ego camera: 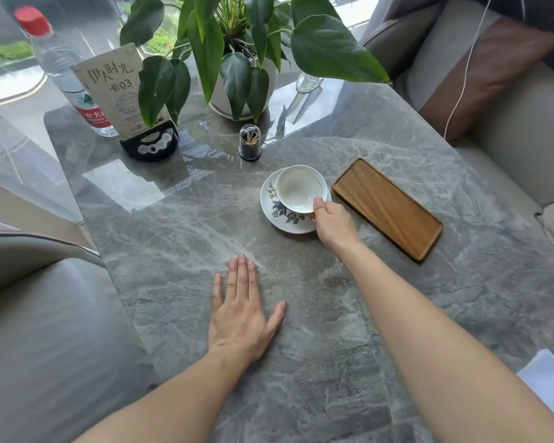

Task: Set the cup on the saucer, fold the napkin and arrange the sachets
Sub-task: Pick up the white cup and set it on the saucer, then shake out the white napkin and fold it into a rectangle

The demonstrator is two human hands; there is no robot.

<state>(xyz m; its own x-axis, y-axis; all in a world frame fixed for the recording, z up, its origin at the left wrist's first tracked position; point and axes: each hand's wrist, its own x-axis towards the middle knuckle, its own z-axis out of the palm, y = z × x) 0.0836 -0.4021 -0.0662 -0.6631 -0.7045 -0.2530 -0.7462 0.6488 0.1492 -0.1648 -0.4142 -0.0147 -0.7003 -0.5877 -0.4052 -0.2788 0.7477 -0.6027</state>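
Here the right hand [331, 223] holds the cup [299, 188], which looks easy to break, by its edge, and the left hand [240, 314] lies flat.

Right hand [331, 223] grips the cup [299, 188] by its near rim, thumb on top, with the cup over the flowered saucer [277, 215]. Left hand [240, 311] lies flat on the grey marble surface [173, 235], fingers [242, 270] straight. Wooden tray [387, 207] just right of the saucer.
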